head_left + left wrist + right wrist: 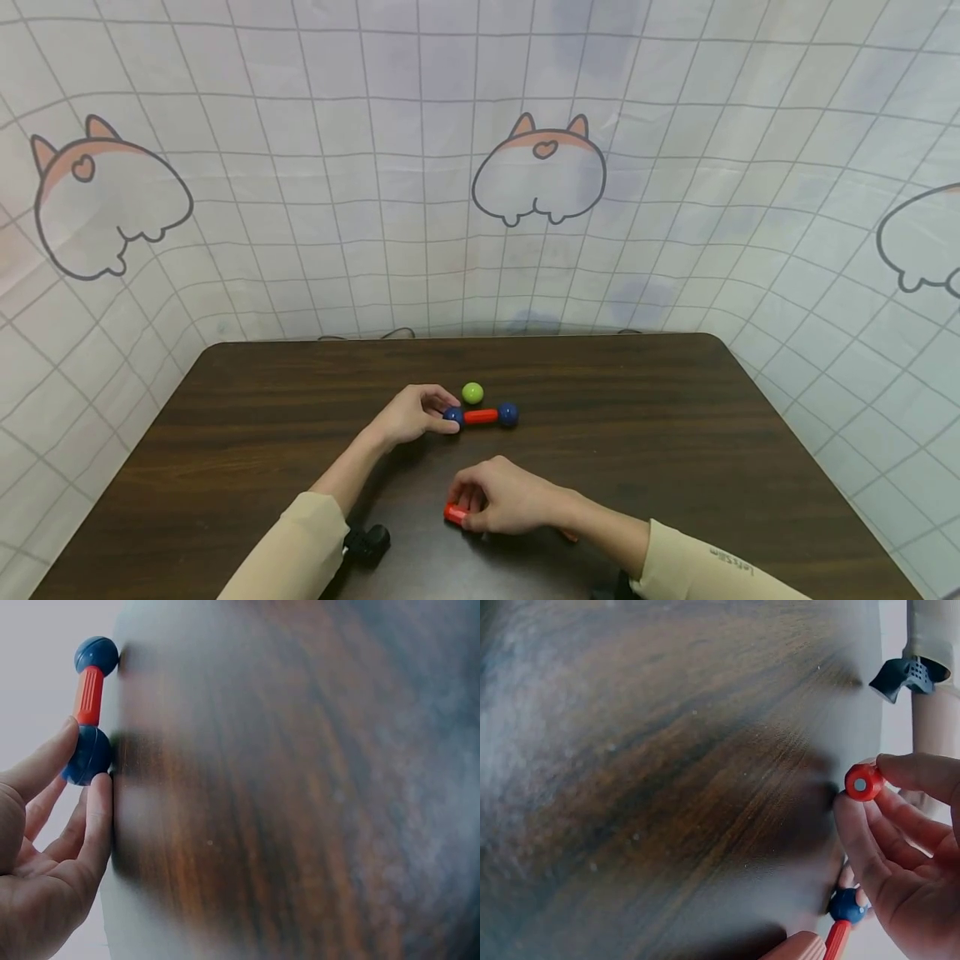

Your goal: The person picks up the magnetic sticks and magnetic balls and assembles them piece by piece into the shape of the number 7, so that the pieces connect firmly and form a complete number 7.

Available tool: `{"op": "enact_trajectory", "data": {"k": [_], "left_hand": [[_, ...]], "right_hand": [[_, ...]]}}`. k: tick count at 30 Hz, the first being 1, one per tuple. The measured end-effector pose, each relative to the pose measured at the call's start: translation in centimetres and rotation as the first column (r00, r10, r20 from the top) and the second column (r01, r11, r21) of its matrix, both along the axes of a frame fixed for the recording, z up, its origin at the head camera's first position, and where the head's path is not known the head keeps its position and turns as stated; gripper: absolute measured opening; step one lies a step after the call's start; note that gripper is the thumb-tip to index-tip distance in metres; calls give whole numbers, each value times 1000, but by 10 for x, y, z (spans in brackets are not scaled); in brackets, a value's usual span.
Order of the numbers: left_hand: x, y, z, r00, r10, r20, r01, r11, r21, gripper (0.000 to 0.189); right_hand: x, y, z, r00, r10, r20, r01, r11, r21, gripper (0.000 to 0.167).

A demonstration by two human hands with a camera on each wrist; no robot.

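My left hand [411,414] pinches a blue ball [91,754] between thumb and fingertips. This ball sits on one end of a red ribbed rod [481,416], and a second blue ball [508,414] caps the other end. Just behind that piece lies a yellow-green ball [472,393]. Closer to the front edge, my right hand [507,497] holds another red rod [454,514] by thumb and fingers, low over the table. A small grey disc shows in the end of this red rod [860,784] in the right wrist view.
Partly hidden below my right wrist, an orange-red piece [570,535] lies on the dark wooden table [637,400]. A patterned white curtain [375,208] hangs behind and on both sides. Black devices [367,543] are strapped at the wrists.
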State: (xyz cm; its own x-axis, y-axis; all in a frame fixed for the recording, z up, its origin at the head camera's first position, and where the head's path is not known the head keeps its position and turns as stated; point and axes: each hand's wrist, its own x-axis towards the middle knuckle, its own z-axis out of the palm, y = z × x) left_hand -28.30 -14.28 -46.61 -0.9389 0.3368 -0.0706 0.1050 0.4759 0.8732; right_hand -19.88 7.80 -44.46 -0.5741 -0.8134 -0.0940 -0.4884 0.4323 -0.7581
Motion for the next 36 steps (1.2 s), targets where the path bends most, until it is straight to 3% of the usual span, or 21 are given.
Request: {"op": "enact_trajectory", "data": {"k": [22,36], "left_hand": [[1,0,3,1000,-2,13,2,1000,0,28],[1,-1,2,1000,-8,6,7,1000,7,29]], "right_hand": [[3,8,-1,998,-15,-69,14,1000,-16,20],[-3,48,8,988,-120,-100,109,988,-107,21]]}}
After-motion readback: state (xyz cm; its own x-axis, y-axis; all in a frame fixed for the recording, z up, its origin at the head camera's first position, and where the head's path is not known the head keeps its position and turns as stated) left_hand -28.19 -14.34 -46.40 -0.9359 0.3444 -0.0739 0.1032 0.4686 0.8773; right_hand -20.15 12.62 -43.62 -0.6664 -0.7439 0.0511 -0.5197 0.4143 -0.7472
